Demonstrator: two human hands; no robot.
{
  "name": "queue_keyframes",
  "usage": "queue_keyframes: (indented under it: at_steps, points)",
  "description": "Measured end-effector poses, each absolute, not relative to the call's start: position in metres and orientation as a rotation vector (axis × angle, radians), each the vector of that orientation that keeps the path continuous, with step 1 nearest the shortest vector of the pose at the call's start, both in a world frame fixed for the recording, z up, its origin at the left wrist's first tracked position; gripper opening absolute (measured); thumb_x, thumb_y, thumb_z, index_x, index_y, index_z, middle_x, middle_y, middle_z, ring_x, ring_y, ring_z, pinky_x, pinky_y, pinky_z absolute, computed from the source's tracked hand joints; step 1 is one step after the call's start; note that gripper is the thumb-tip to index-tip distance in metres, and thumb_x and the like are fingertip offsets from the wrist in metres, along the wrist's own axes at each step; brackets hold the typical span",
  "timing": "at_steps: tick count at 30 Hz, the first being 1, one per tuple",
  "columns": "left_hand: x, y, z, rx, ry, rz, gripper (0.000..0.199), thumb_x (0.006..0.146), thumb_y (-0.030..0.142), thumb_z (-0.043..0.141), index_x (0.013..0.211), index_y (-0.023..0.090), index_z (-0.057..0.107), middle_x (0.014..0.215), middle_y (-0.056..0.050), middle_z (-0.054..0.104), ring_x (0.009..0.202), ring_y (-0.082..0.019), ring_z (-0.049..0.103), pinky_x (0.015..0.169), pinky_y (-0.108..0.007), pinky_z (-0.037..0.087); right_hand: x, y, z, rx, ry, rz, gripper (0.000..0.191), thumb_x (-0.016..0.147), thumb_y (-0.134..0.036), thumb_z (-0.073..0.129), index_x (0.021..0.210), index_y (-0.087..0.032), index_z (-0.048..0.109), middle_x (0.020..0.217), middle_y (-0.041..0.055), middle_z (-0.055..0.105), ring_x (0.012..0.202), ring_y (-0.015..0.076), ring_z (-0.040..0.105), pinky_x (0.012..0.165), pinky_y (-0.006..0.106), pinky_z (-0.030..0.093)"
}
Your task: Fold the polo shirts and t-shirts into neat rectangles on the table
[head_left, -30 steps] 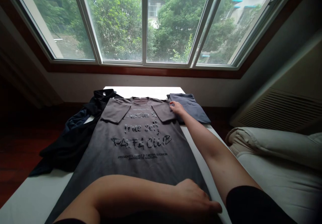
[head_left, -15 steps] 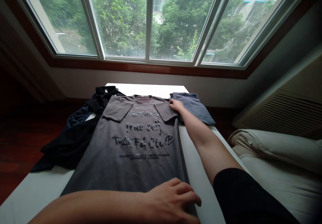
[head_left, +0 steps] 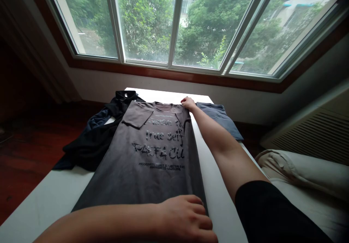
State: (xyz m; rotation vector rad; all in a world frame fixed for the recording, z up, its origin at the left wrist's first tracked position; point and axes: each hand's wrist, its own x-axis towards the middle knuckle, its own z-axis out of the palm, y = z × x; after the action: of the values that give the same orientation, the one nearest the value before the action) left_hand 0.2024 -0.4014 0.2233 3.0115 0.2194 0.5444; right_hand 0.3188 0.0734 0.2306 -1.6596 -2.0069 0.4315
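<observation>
Right hand (head_left: 188, 103) pinches far shoulder of grey T-shirt (head_left: 147, 163); left hand (head_left: 185, 217) curled, gripping near hem. T-shirt flat on white table (head_left: 49, 206), collar toward window, long axis running away from person

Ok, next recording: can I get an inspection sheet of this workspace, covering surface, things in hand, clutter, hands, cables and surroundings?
Surface: white table, bare along its left and right edges.
Things in hand: grey T-shirt lies flat, print up, left sleeve folded in, right side folded inward over the print.
Clutter: dark clothes heaped at the left; folded blue garment at the far right.
Hands: left hand rests on the shirt's near hem; right hand is at the shirt's right shoulder by the collar. Whether its fingers pinch the cloth cannot be told.
Cables: nothing seen.
Surroundings: window with trees outside; vent and a pale cushion at right.
</observation>
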Motion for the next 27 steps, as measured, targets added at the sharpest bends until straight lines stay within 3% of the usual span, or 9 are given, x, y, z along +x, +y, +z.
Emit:
queue_keyframes:
  at_steps: [3, 5, 16, 21, 24, 27]
  points:
    - [0.181, -0.408, 0.235, 2.986, 0.225, 0.497, 0.018, 0.105, 0.034, 0.050, 0.100, 0.023, 0.064, 0.090, 0.001, 0.069, 0.079, -0.016, 0.058, 0.074, -0.033, 0.044, 0.286, 0.067, 0.225, -1.573, -1.940, 0.528, 0.034, 0.081, -0.010, 0.058, 0.110, -0.013, 0.077, 0.105, 0.0090, 0.076, 0.094, 0.0195, 0.068, 0.085, 0.026, 0.051]
    - [0.168, -0.412, 0.238, 2.960, 0.257, 0.460, 0.015, 0.104, 0.034, 0.053, 0.100, 0.023, 0.063, 0.089, 0.001, 0.069, 0.078, -0.016, 0.058, 0.068, -0.033, 0.041, 0.264, 0.062, 0.220, -1.548, -1.943, 0.530, 0.036, 0.082, -0.011, 0.056, 0.112, -0.014, 0.076, 0.105, 0.0077, 0.075, 0.093, 0.0186, 0.067, 0.085, 0.026, 0.051]
    - [0.114, -0.406, 0.222, 2.653, 0.324, 0.296, 0.021, 0.090, 0.036, 0.067, 0.106, 0.024, 0.067, 0.092, -0.001, 0.074, 0.086, -0.020, 0.068, 0.069, -0.034, 0.046, 0.193, 0.030, 0.187, -1.444, -2.088, 0.538, 0.028, 0.090, -0.019, 0.061, 0.114, -0.017, 0.074, 0.107, 0.0071, 0.074, 0.094, 0.0188, 0.067, 0.089, 0.026, 0.050]
    - [0.113, -0.412, 0.212, 2.494, 0.251, 0.200, 0.016, 0.093, 0.030, 0.059, 0.107, 0.027, 0.068, 0.094, 0.003, 0.076, 0.080, -0.016, 0.069, 0.060, -0.029, 0.045, 0.186, 0.015, 0.174, -1.406, -2.181, 0.434, 0.034, 0.096, -0.019, 0.051, 0.124, -0.021, 0.070, 0.116, 0.0059, 0.071, 0.103, 0.0185, 0.064, 0.095, 0.027, 0.048]
    - [0.123, -0.416, 0.208, 2.538, 0.308, 0.296, 0.019, 0.099, 0.034, 0.055, 0.110, 0.027, 0.068, 0.099, 0.002, 0.075, 0.090, -0.016, 0.070, 0.071, -0.027, 0.049, 0.191, 0.008, 0.167, -1.533, -2.171, 0.131, 0.032, 0.101, -0.026, 0.047, 0.119, -0.022, 0.072, 0.128, 0.0106, 0.064, 0.120, 0.0246, 0.055, 0.104, 0.033, 0.044]
    - [0.136, -0.419, 0.198, 2.697, 0.554, 0.459, 0.039, 0.100, 0.051, 0.055, 0.128, 0.025, 0.063, 0.119, -0.005, 0.071, 0.113, -0.023, 0.064, 0.095, -0.034, 0.049, 0.202, 0.007, 0.160, -1.695, -2.160, 0.023, 0.037, 0.102, -0.031, 0.044, 0.128, -0.020, 0.068, 0.134, 0.0164, 0.059, 0.127, 0.0301, 0.049, 0.107, 0.040, 0.042]
